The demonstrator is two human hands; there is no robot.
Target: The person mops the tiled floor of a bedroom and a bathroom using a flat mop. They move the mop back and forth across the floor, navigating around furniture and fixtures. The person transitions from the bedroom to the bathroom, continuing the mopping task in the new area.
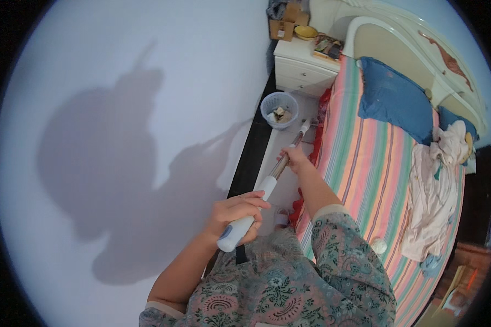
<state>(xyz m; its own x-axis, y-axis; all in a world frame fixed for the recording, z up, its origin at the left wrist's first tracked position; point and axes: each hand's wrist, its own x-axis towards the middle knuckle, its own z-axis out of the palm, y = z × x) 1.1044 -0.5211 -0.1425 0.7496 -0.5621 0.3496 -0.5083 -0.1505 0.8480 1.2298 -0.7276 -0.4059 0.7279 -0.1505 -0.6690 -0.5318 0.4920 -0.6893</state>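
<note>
A long metal pole (pixel 281 165) with a white grip runs from my waist down toward the floor, like a mop handle. My left hand (pixel 237 213) wraps around the white grip near its upper end. Farther down, my right hand (pixel 295 157) is closed around the metal shaft. The pole's far end has a white joint (pixel 305 126), close to the bed's edge. Its head cannot be clearly made out there. Just left of that end stands a light-blue plastic basket (pixel 279 101) with some rubbish in it.
Along my right lies a bed with a striped sheet (pixel 360 163), a blue pillow (pixel 395 98) and rumpled pale clothing (pixel 428 191). A white nightstand (pixel 305 73) stands at the far end, bearing a cardboard box (pixel 282 28) and a yellow bowl (pixel 306 32). The wall (pixel 191 65) borders my left.
</note>
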